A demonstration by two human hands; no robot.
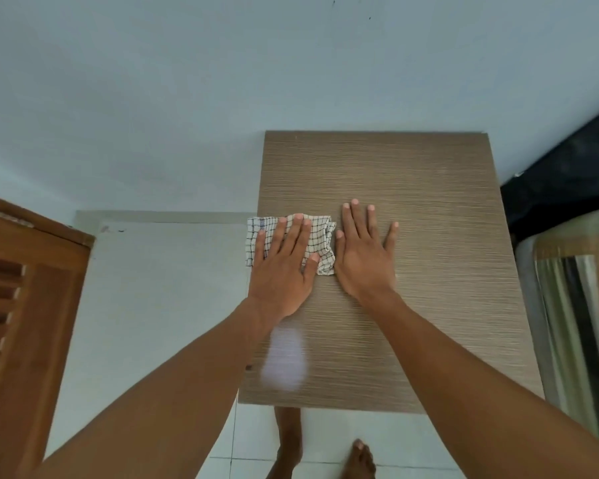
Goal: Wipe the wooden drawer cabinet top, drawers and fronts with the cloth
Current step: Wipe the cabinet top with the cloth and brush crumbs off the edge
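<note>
The wooden cabinet top (429,236) fills the middle of the head view, seen from straight above; its drawers and fronts are hidden below. A white cloth with a dark check (320,236) lies at the top's left edge, partly hanging over it. My left hand (284,264) presses flat on the cloth with fingers spread. Just right of the cloth, my right hand (363,254) lies flat on the bare wood, fingers apart, its thumb touching the cloth's edge. A pale glare spot (284,357) sits near the front left corner.
A pale wall (256,63) stands right behind the cabinet. A brown louvred door (21,305) is at the left. Dark bedding and a striped fabric (574,305) crowd the right side. White floor tiles (153,305) and my bare feet (360,458) show below.
</note>
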